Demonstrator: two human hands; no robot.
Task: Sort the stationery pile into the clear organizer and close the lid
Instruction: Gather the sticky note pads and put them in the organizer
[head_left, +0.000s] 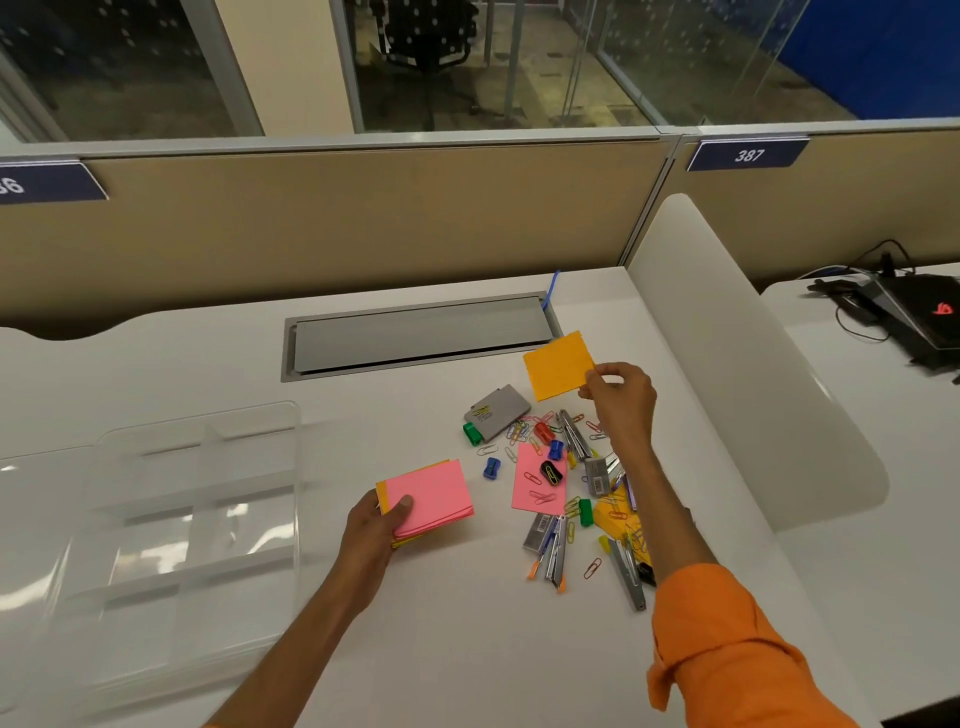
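Observation:
My left hand (375, 530) grips a stack of sticky notes (431, 496), pink on top with yellow and orange below, just above the desk. My right hand (621, 397) pinches an orange sticky note (557, 365) lifted over the far side of the stationery pile (566, 483). The pile holds a pink note (535, 480), coloured paper clips, small sharpeners, staplers, staple boxes and a grey box with a green end (496, 413). The clear organizer (197, 525) lies open at the left, its divided compartments showing nothing inside, its lid (36, 519) folded out further left.
A grey cable hatch (421, 335) is set into the white desk (457, 623) behind the pile. A white curved divider (753, 374) borders the desk on the right; beyond it sits a black laptop (924, 317) with cables. A tan partition stands behind.

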